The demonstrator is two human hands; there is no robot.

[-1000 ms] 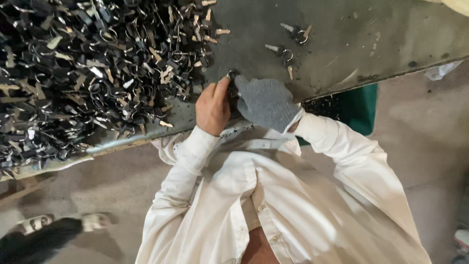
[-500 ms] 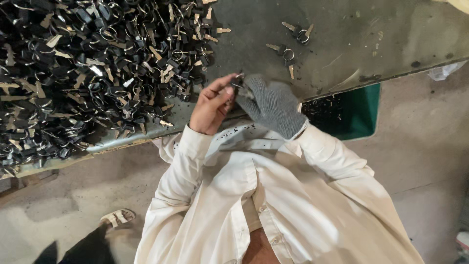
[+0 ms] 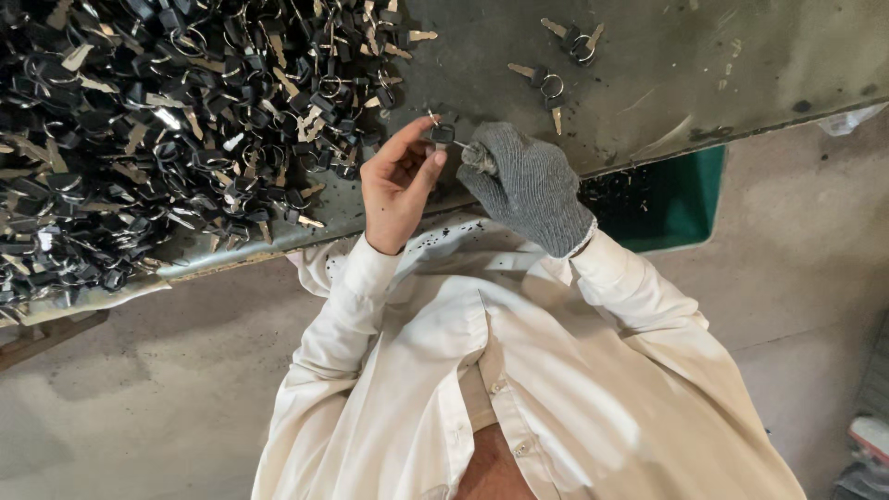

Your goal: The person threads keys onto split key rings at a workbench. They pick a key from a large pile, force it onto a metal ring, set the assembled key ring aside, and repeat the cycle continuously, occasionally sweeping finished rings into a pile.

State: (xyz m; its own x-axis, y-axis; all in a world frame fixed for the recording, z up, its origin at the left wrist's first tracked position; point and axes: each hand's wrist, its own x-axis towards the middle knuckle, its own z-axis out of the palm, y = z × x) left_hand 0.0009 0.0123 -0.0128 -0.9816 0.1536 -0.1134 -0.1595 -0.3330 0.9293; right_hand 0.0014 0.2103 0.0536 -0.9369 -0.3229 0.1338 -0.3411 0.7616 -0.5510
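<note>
My bare left hand (image 3: 396, 185) pinches a small black-headed key (image 3: 443, 134) between thumb and forefinger above the table's near edge. My right hand (image 3: 526, 185), in a grey knit glove, is closed and meets the same key from the right; a thin metal piece sticks out between the two hands. A large heap of black-headed keys on rings (image 3: 157, 120) covers the left of the grey metal table (image 3: 694, 65). Two small ringed key sets lie apart from it, one (image 3: 544, 85) just beyond my hands and one (image 3: 579, 39) farther back.
A green bin (image 3: 669, 199) holding dark bits stands under the table's edge on the right. Grey concrete floor (image 3: 139, 398) lies below me. My white shirt fills the lower middle. An object shows at the bottom right corner (image 3: 866, 444).
Both hands rose slightly from the table edge and spread, the left forefinger stretching out on the key. A foot seen on the floor at lower left has left the view.
</note>
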